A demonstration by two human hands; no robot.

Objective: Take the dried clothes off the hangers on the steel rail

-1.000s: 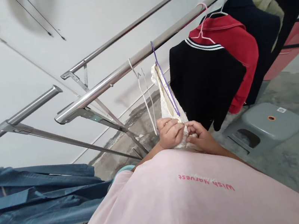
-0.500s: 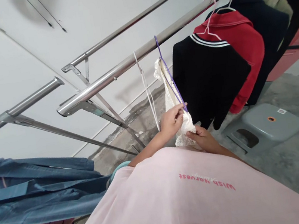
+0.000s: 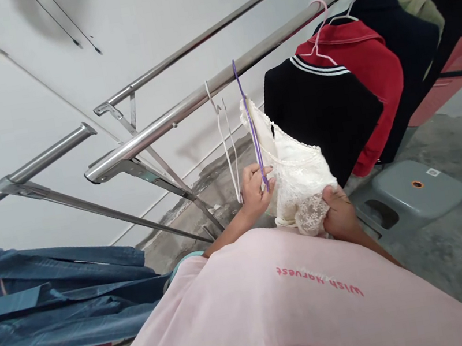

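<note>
A purple clothes hanger (image 3: 251, 129) hangs by its hook from the metal rail. My left hand (image 3: 255, 193) is closed on the hanger's lower end, which passes between its fingers. White lace clothing (image 3: 298, 168), with a beaded-looking edge, is spread to the right of the hanger. Its far end still lies over the upper part of the hanger, while the near end is off it. The lower right side of the lace garment is pinched in my right hand (image 3: 340, 211). Part of the lace hangs down behind my pink shirt front and is hidden.
On the rail (image 3: 186, 110), a bare white hanger (image 3: 227, 150) hangs left of the purple one. A black top (image 3: 319, 118) and red jacket (image 3: 380, 61) hang to the right. A grey stool (image 3: 421, 184) stands on the floor; blue denim (image 3: 57, 294) is at left.
My right hand has moved right, pulling the lace garment's near end off the hanger and spreading it out. My left hand has shifted slightly left with the hanger's lower end.
</note>
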